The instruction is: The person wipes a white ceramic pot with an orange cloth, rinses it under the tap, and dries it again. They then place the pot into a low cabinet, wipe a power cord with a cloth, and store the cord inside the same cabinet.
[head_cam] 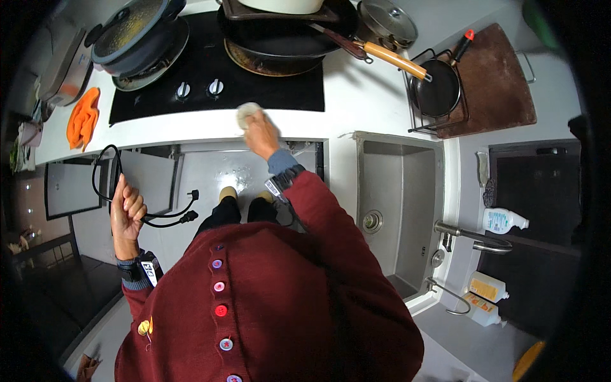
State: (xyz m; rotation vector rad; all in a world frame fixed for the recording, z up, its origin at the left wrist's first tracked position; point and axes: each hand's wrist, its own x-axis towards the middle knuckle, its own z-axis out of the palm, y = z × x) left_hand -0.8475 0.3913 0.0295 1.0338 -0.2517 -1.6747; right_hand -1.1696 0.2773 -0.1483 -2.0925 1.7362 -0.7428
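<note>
My left hand (128, 210) grips a folded black power cord (168, 215). One loop of it rises above the fist, and a plug (193, 195) and a connector end (189, 217) hang out to the right. My right hand (262, 136) is shut on a pale round sponge or pad (247, 114), whose material I cannot make out. The pad rests on the white countertop (200, 125), at the front edge of the black glass cooktop (281, 98). Two control knobs (215, 87) are on the cooktop, left of the pad.
A lidded pot (129, 40) and a wide black pan (286, 40) stand on the cooktop. An orange cloth (83, 119) lies at the left. To the right are a steel sink (382, 191), a small frying pan (437, 88) in a wire rack and a brown board (501, 81). Cabinet doors (148, 179) hang open below.
</note>
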